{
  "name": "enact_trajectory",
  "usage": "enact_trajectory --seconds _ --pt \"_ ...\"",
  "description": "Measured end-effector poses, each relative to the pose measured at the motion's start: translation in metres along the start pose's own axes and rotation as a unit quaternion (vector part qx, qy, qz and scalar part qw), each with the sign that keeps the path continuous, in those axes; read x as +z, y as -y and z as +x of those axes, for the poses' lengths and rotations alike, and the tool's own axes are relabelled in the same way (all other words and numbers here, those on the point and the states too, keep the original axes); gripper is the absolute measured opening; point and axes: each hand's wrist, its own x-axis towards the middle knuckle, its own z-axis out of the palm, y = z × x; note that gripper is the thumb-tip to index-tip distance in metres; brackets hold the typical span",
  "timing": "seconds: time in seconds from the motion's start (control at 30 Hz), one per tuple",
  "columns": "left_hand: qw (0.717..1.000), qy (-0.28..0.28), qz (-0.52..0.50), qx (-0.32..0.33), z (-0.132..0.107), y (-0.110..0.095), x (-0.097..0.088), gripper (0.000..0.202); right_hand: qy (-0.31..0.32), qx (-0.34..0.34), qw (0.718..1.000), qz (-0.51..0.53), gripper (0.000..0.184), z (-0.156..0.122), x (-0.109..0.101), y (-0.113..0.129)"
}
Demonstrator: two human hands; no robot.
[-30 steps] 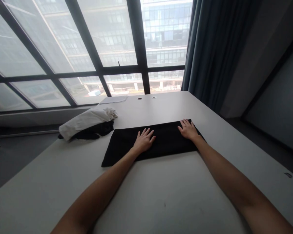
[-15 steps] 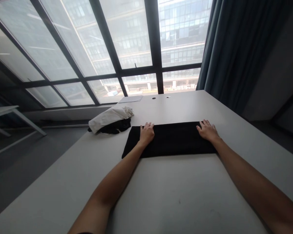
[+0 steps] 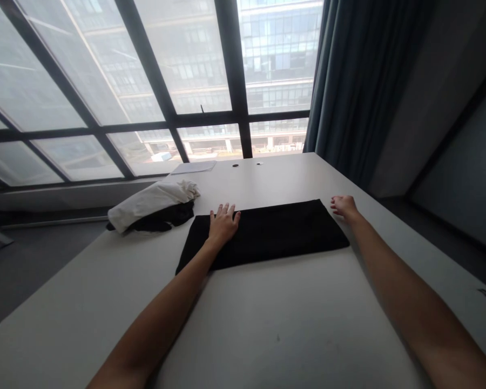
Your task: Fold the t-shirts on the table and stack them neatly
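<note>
A folded black cloth (image 3: 275, 232) lies flat on the white table (image 3: 267, 324) as a long rectangle. My left hand (image 3: 222, 223) rests on its left part, palm down, fingers stretched out. My right hand (image 3: 343, 206) is on the table just past the cloth's far right corner, off the fabric. Its fingers are curled and nothing shows in them.
A rolled white garment (image 3: 152, 201) lies over a dark one (image 3: 166, 217) at the table's left edge. Near the far edge are a sheet of paper (image 3: 193, 167) and two small holes (image 3: 247, 163). Large windows stand behind, a dark curtain (image 3: 348, 92) at right.
My left hand slid left along the cloth toward its left end. My right hand slid right, off the cloth's right corner onto the table. The head camera swung about.
</note>
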Motion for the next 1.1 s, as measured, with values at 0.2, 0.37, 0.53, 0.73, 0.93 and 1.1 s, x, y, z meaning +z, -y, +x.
enact_trajectory --seconds 0.2,0.37,0.53,0.73,0.93,1.1 --pt "0.979 0.106 -0.102 0.143 -0.032 -0.064 0.003 0.059 0.047 0.081 0.995 0.023 0.014 -0.011 -0.02 0.003" --pt "0.969 0.156 -0.073 0.179 -0.047 -0.074 0.013 0.062 0.107 0.09 0.99 0.003 0.017 -0.022 -0.02 0.016" --pt "0.969 0.149 -0.066 0.183 -0.045 -0.071 0.016 0.061 0.13 0.099 0.986 -0.022 0.022 -0.027 -0.019 0.022" --pt "0.969 0.145 -0.07 0.186 -0.045 -0.071 0.019 0.062 0.117 0.11 0.987 -0.032 0.022 -0.026 -0.015 0.02" --pt "0.97 0.149 -0.07 0.182 -0.046 -0.073 0.015 0.06 0.109 0.12 0.986 -0.033 0.022 -0.02 -0.012 0.013" --pt "0.969 0.149 -0.071 0.183 -0.046 -0.074 0.014 0.061 0.148 0.126 0.981 -0.018 0.024 -0.017 -0.014 0.008"
